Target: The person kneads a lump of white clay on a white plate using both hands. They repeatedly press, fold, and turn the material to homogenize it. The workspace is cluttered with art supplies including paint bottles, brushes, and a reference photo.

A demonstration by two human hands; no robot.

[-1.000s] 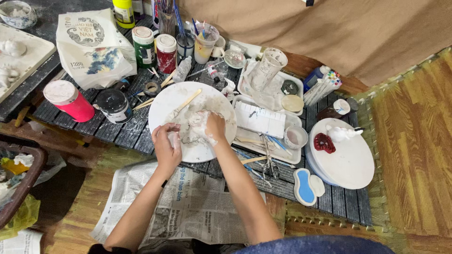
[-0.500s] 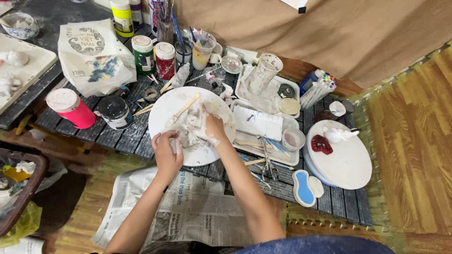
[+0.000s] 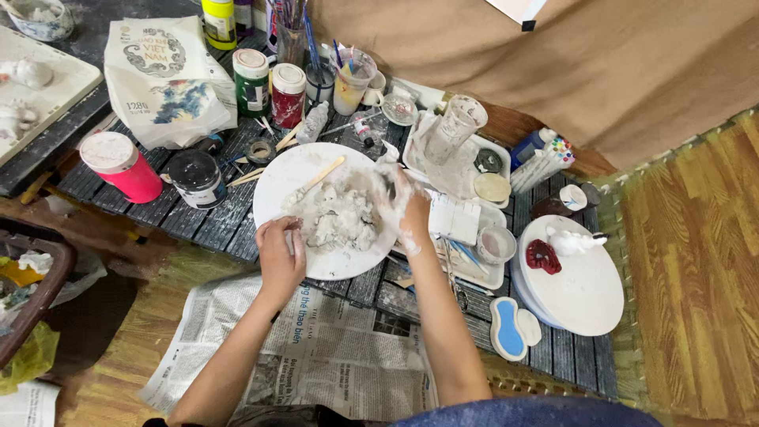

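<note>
A round white plate (image 3: 277, 178) lies on the dark slatted table and carries a lump of wet white clay (image 3: 341, 220). My left hand (image 3: 279, 253) rests on the plate's near left rim, its fingers curled around a small piece of clay. Smeared white, my right hand (image 3: 402, 207) presses into the right side of the clay lump. A wooden stick (image 3: 316, 180) lies on the plate, pointing away to the upper right.
Paint jars (image 3: 251, 81), a pink cup (image 3: 120, 165), a black tin (image 3: 196, 177), brushes in cups (image 3: 350, 79) and a white tray (image 3: 462, 170) crowd the table. A white turntable (image 3: 581, 289) with a red piece stands at right. Newspaper (image 3: 316, 356) covers the floor.
My right hand has shifted to the right side of the clay lump. My left hand has drawn back to the plate's near rim. The camera has dipped slightly.
</note>
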